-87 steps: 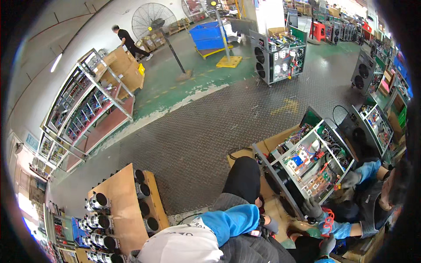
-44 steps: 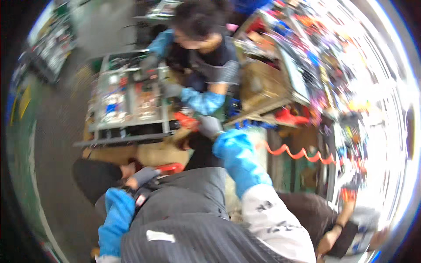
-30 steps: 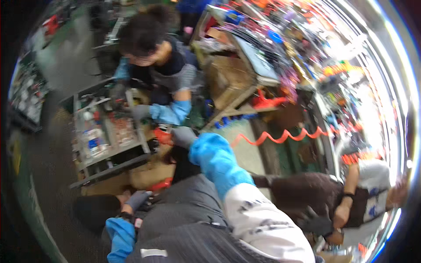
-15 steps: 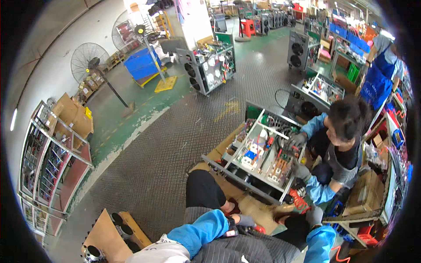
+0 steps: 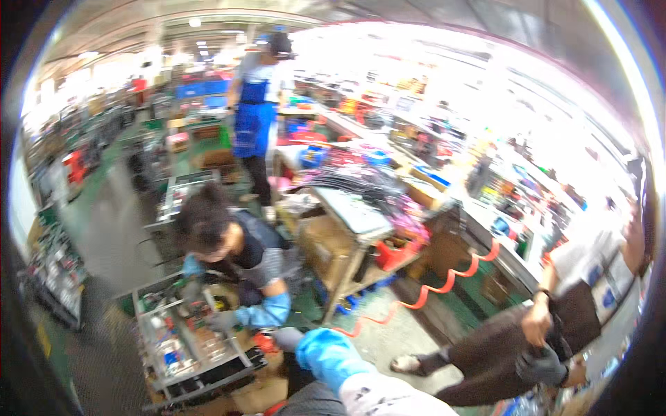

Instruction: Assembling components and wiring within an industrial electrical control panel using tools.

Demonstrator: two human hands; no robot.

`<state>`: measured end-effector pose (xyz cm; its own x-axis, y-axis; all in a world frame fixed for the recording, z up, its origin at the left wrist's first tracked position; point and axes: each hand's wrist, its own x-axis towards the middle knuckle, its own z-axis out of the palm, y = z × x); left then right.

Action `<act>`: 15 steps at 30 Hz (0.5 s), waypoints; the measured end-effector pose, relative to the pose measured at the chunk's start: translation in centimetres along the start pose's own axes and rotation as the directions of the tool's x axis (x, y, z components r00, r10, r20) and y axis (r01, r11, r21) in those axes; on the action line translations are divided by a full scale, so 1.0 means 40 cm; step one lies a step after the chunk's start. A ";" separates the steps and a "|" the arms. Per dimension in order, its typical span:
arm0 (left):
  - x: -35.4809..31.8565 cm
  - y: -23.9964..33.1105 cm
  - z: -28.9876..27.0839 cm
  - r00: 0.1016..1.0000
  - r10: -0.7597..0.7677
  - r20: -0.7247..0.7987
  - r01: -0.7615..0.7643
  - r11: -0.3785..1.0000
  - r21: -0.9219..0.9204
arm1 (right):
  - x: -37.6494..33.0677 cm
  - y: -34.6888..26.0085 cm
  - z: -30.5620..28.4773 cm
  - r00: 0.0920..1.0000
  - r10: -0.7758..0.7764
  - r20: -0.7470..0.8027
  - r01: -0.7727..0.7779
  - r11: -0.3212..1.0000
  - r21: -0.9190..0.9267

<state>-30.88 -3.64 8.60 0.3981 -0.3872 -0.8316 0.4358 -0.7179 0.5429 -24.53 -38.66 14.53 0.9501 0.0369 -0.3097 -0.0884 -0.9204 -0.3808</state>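
Observation:
Stretching in from the lower edge, my right arm wears a white shirt sleeve and a blue sleeve cover. My right hand (image 5: 288, 338), in a grey glove, rests low in front of my body beside a red coiled air hose (image 5: 423, 295). Motion blur hides its fingers. My left hand is out of view. Nearby on the left lies an open metal equipment chassis (image 5: 201, 394) filled with wiring and circuit parts. A crouching co-worker (image 5: 267, 256) has both gloved hands inside it.
A second person (image 5: 485, 347) stands close on the right in dark trousers. Behind the hose is a cluttered workbench (image 5: 354, 211) with cables and a cardboard box (image 5: 325, 243). A person in a blue apron (image 5: 254, 128) stands farther back. More equipment units (image 5: 59, 267) stand at left.
My view has swung to the right, so the chassis and co-worker now appear farther left. My left hand, earlier gripping a dark tool, has left the picture. The standing person has come into sight.

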 end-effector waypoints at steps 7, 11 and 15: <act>0.005 0.128 0.045 0.998 -0.041 0.040 0.033 0.983 0.182 | -0.078 -0.051 -0.062 0.997 0.011 -0.078 -0.009 1.000 0.025; 0.020 0.145 0.073 0.996 -0.058 0.064 0.041 0.971 0.234 | -0.030 -0.023 0.011 0.976 -0.118 -0.184 0.102 0.991 -0.092; 0.022 0.136 0.087 0.995 -0.065 0.070 0.045 0.966 0.256 | -0.002 -0.035 0.047 0.969 -0.084 -0.232 0.063 0.993 -0.097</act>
<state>-30.98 -9.91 10.41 0.3111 -0.3790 -0.8715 0.2324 -0.8589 0.4564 -25.04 -36.66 13.43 0.9976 0.0232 -0.0659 0.0014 -0.9498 -0.3130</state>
